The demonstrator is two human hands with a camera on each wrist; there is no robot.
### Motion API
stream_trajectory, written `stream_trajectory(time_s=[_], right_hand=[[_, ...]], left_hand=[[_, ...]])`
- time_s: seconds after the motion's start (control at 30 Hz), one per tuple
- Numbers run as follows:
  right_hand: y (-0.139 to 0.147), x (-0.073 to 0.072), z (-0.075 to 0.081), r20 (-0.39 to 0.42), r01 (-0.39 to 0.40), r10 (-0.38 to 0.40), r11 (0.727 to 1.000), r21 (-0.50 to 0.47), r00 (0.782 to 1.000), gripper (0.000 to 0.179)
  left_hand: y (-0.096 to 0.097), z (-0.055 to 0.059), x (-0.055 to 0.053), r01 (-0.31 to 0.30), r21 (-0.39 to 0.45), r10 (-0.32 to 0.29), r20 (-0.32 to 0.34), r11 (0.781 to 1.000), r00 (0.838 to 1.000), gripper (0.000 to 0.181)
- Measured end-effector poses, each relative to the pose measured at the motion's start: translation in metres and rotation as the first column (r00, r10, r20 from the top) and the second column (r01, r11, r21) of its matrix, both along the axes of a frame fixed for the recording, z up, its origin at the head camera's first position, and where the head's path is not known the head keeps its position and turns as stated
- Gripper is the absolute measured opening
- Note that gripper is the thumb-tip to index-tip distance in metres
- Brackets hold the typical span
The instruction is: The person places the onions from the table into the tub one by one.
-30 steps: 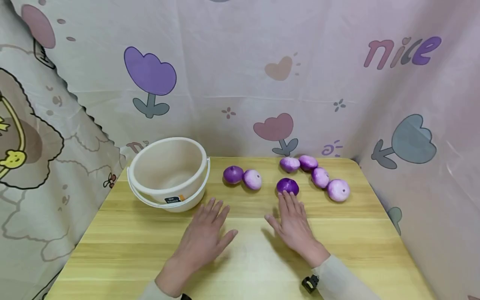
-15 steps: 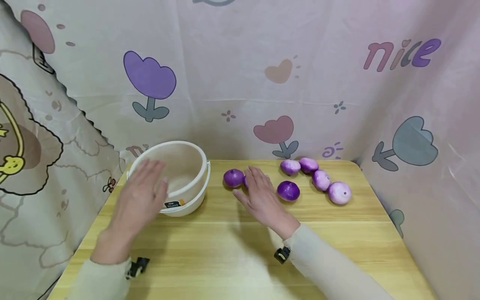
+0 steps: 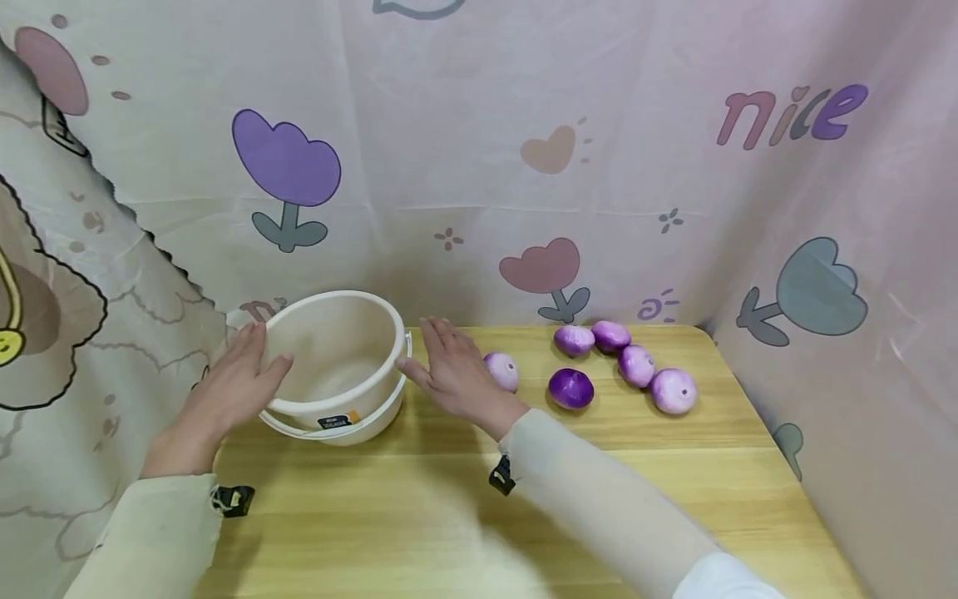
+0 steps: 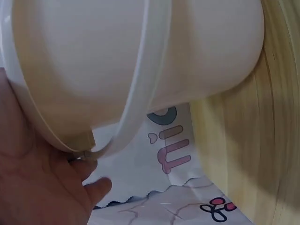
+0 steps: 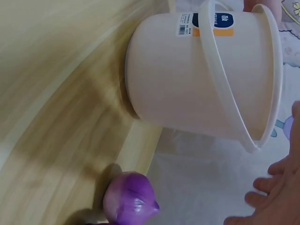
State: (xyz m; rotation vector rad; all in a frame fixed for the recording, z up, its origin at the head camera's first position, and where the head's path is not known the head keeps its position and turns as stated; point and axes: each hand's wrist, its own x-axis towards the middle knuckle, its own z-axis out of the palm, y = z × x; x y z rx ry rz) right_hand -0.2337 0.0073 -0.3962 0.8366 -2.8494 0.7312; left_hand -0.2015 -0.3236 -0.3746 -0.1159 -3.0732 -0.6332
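Note:
A cream plastic bucket (image 3: 377, 398) with a lowered handle stands upright at the back left of the wooden table. My left hand (image 3: 228, 387) is at the left side of its rim, fingers extended; in the left wrist view, the fingers lie right by the rim and handle joint. To the right of the bucket, my right hand (image 3: 456, 370) hovers with straight fingers, a gap showing between it and the bucket wall (image 5: 178, 79) in the right wrist view. A purple onion (image 5: 131, 199) lies below that hand, hidden behind it in the head view. Beside it is a paler onion (image 3: 503, 371).
A dark purple onion (image 3: 571, 388) sits right of the pale one. Several more onions (image 3: 636, 366) form a curved row at the table's right rear. A patterned curtain (image 3: 449, 166) hangs close behind the table (image 3: 389, 516) and along both sides.
Both hands have gone from the table's middle toward the bucket: the left to its left rim, the right leftward past the onions to its right side. Bucket and onions stay in place.

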Motion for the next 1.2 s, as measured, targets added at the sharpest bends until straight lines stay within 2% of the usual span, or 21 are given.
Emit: stream_trajectory(time_s=[0.07,0.2,0.43,0.6,0.77,1.03,1.2], right_hand=[[-0.005,-0.004,0.0,0.013,-0.021,0.021,1.0,-0.007,1.0,0.081],[-0.009,-0.008,-0.002,0.023,-0.049,0.049,0.999,0.007,0.999,0.082],[0.004,0.004,-0.011,-0.03,-0.042,0.043,0.998,0.045,0.999,0.085],[0.014,0.021,-0.012,-0.069,-0.054,0.054,0.999,0.01,0.996,0.082],[0.026,0.041,-0.016,-0.067,-0.073,0.069,0.995,-0.062,0.995,0.081],[0.059,0.084,-0.029,-0.085,-0.065,0.057,0.992,-0.106,0.995,0.081],[0.079,0.104,-0.037,-0.181,-0.056,0.023,0.982,-0.179,0.983,0.08]], left_hand=[[0.0,0.0,0.0,-0.005,0.016,0.004,0.031,1.0,1.0,0.086],[0.005,0.0,0.001,0.013,0.01,-0.013,0.036,1.0,0.999,0.087],[0.026,-0.002,0.015,0.031,0.01,-0.031,-0.002,0.999,1.0,0.088],[0.038,-0.005,0.034,0.025,0.025,-0.025,-0.026,0.999,0.999,0.087],[0.049,-0.008,0.054,0.022,0.04,-0.021,-0.039,0.999,0.999,0.086],[0.07,-0.012,0.088,0.036,0.054,-0.033,-0.068,0.998,0.997,0.081],[0.089,-0.013,0.102,0.05,0.06,-0.045,-0.079,0.997,0.996,0.079]])
